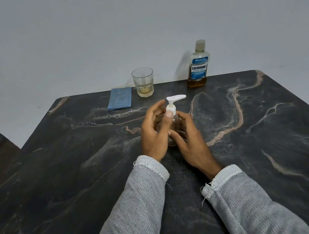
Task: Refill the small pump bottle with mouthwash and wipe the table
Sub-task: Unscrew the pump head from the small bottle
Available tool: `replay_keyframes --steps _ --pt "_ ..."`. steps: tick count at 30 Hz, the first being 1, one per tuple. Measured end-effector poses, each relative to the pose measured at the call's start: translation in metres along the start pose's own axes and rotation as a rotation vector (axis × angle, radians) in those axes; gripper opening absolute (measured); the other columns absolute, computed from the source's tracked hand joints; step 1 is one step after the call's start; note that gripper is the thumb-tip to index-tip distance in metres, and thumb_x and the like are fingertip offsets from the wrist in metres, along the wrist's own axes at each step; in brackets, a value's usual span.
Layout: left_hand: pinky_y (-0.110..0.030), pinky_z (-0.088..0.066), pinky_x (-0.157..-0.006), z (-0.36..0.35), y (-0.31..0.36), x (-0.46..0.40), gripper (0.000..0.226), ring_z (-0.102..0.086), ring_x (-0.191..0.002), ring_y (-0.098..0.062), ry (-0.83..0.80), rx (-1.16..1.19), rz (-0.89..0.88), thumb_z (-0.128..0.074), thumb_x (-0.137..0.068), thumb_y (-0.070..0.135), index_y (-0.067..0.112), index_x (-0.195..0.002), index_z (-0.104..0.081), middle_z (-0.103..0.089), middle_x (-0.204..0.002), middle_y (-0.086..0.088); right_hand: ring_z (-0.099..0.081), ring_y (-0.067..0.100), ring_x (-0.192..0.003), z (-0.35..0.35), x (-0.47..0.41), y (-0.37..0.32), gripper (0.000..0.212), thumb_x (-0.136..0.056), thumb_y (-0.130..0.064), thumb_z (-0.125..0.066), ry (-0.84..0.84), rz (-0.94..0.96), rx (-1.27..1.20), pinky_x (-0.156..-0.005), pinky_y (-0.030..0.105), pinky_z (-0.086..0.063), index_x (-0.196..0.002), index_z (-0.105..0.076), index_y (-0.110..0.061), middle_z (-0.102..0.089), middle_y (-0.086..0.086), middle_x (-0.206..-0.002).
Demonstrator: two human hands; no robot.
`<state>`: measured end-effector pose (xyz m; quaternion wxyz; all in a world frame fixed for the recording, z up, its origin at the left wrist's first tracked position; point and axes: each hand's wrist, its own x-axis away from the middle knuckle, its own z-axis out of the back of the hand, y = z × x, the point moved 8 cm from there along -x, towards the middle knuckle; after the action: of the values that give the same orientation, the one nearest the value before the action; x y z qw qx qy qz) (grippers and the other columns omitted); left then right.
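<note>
Looking down on a dark marble table (248, 145), polished, with pale and rust-coloured veins, pushed against a plain grey-white wall (84, 38). I've got grey knitted sleeves (140, 204) coming in from below, frayed at the cuffs. Centre of the table stands the small pump bottle (172, 113), upright, its body clear and rounded, its white ribbed collar and pump head on top, nozzle pointing right. Left hand (154, 134) curls around the bottle's left side, thumb tip up against the collar; right hand (188, 141) wraps the lower right side, fingers bent on the clear body, so both hands are holding it. Through the fingers I can't tell how much liquid is inside. At the far edge sits the mouthwash bottle (198, 64), capped, blue label, amber liquid low at its base. Left of it, a faceted glass tumbler (143, 82) with a little yellowish liquid, and just beside that a folded blue ribbed cloth (119, 98), lying flat
</note>
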<state>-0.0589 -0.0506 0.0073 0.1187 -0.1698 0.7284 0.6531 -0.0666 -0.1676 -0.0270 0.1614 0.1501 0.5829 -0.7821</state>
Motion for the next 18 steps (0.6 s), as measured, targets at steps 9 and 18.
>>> replay_keyframes --steps 9,18 --pt "-0.023 -0.052 -0.085 0.0005 0.0001 0.0004 0.025 -0.068 -0.103 -0.012 -0.001 0.021 0.013 -0.069 -0.085 0.017 0.024 -0.108 -0.061 -0.070 -0.109 0.000 -0.060 -0.003 -0.112 0.0001 0.0000 -0.0012 0.047 -0.090 -0.036 -0.057 0.003 -0.003 -0.004 -0.091 0.015 -0.048 -0.134 -0.038 -0.035 -0.059 -0.025 -0.120" --pt "-0.024 -0.052 -0.087 0.0014 0.0017 -0.0004 0.021 -0.068 -0.104 -0.011 0.000 -0.051 -0.022 -0.065 -0.088 0.019 0.027 -0.107 -0.066 -0.072 -0.106 0.004 -0.060 0.000 -0.113 -0.0005 0.0001 0.0010 0.049 -0.090 -0.035 -0.059 0.003 -0.005 -0.009 -0.094 0.023 -0.050 -0.134 -0.038 -0.037 -0.060 -0.021 -0.122"
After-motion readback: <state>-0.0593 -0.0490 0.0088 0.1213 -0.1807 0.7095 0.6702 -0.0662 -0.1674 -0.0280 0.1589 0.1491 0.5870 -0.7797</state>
